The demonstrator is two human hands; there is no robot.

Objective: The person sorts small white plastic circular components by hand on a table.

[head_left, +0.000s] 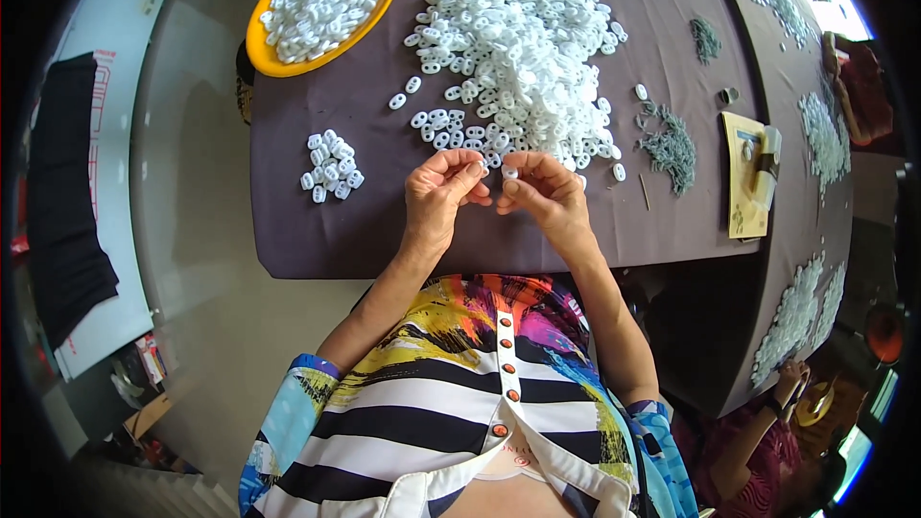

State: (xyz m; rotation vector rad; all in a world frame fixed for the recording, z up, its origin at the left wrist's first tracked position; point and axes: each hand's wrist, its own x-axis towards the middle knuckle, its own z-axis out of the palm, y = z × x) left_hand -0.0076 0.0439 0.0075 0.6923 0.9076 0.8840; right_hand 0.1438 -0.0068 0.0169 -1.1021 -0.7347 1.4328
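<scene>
At the table's near edge my left hand [441, 194] and my right hand [550, 200] face each other with fingertips pinched. Between the right thumb and forefinger sits a small white oval plastic piece [510, 173]. A bit of white shows at the left fingertips, mostly covered by them, and looks like a similar piece. Just beyond both hands spreads a large heap of white two-holed oval plastic pieces [523, 48]. Left of my left hand lies a small separate group of such pieces [331, 167].
A yellow-orange plate [388, 2] full of white pieces stands far left on the dark tablecloth [317, 240]. At right are small grey-green pieces [669, 155], a thin stick [645, 194] and a yellow card packet [743, 197]. Another person's hand [792, 379] reaches white pieces [789, 321].
</scene>
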